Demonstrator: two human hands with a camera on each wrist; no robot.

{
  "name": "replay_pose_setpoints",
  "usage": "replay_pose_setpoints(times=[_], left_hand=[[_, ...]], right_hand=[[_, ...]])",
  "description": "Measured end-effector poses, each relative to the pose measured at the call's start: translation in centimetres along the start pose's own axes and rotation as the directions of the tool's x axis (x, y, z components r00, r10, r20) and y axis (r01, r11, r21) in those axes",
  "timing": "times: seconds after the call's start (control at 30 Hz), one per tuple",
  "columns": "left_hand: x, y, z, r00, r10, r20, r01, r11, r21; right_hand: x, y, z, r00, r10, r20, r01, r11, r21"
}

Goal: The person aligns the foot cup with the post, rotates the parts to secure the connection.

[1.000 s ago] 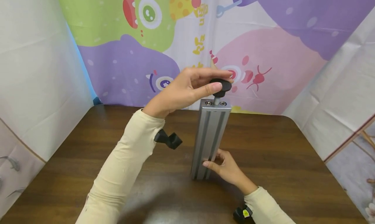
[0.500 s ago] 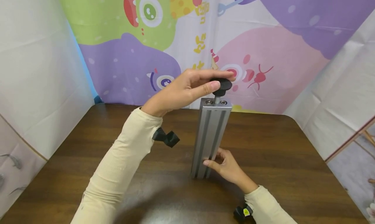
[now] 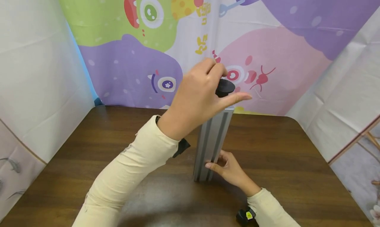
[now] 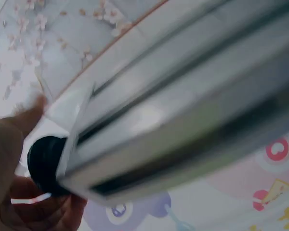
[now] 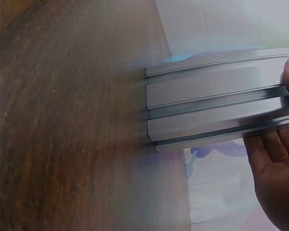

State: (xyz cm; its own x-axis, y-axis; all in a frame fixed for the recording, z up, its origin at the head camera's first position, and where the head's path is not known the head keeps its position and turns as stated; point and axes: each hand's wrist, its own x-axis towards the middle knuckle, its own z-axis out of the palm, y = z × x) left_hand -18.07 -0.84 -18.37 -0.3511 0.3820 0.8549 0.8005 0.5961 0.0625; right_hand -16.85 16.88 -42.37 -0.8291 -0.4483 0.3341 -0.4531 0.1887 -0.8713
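A grey aluminium profile (image 3: 210, 146) with lengthwise grooves stands upright on the table. At its top end sits a black round levelling foot (image 3: 226, 87); my left hand hides its stem in the head view. My left hand (image 3: 197, 100) is around this foot, the fingers curled at its far side and the thumb stretched out in front. In the left wrist view the black foot (image 4: 44, 161) lies between thumb and fingers, blurred. Low on the profile, my right hand (image 3: 231, 170) grips it, thumb on the near face; the right wrist view shows the grooved profile (image 5: 202, 91) and its bottom end.
The dark wooden table (image 3: 276, 154) extends around the profile. A cartoon-printed curtain (image 3: 190, 29) hangs behind it, with pale sheets (image 3: 38, 62) at the sides. Black camera mounts are strapped at both wrists, one of them the right mount (image 3: 245, 216).
My left hand has rotated around the levelling foot: its fingers went from straight to curled, and the thumb swung right past the foot. The right hand and the profile stay in place.
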Motion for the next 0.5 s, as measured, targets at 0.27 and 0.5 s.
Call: replay_pose_setpoints(times=[0.27, 0.5], left_hand=[[0.4, -0.6, -0.5, 0.984, 0.000, 0.178, 0.064, 0.932, -0.358], [0.7, -3.5, -0.8, 0.868, 0.228, 0.442, 0.314, 0.438, -0.843]], right_hand=[[0.1, -0.1, 0.0, 1.000, 0.020, -0.001, -0.020, 1.000, 0.008], [-0.1, 0.1, 0.2, 1.000, 0.008, -0.012, -0.008, 1.000, -0.018]])
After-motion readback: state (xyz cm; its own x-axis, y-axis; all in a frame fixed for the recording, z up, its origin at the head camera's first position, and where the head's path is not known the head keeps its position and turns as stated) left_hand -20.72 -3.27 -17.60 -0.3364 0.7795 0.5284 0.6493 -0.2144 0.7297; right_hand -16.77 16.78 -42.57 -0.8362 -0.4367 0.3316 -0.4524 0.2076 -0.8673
